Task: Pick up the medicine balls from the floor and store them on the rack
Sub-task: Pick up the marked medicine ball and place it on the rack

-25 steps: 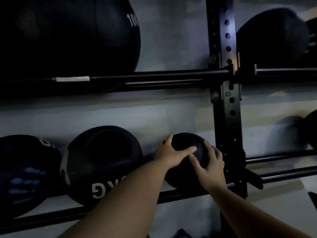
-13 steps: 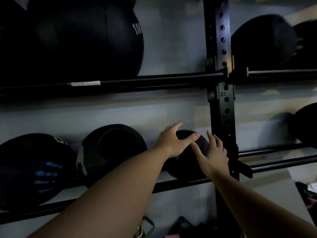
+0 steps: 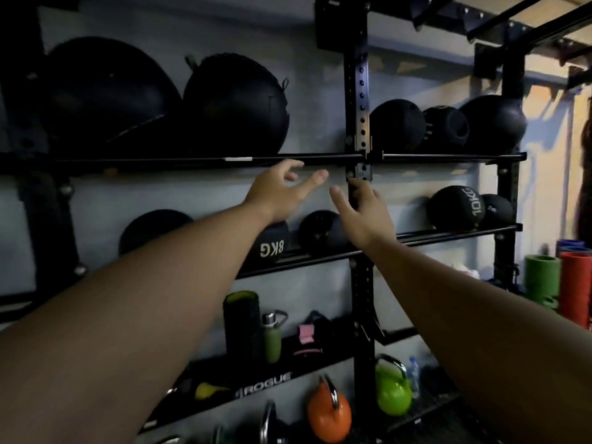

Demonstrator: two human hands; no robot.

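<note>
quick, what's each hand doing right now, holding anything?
Left hand: open, fingers spread, holding nothing.
Right hand: open, holding nothing, in front of the rack post.

Both bare arms reach toward the black rack [image 3: 358, 91]. The left hand [image 3: 278, 190] and right hand [image 3: 365, 209] hang open, fingers spread, holding nothing, in front of the middle shelf. Below them a small medicine ball [image 3: 317, 230] rests on that shelf's rails, beside a ball marked 8KG [image 3: 272, 248]. Further black balls fill the top shelf. An orange kettlebell [image 3: 328, 411] and a green kettlebell [image 3: 392, 394] stand lower down.
</note>
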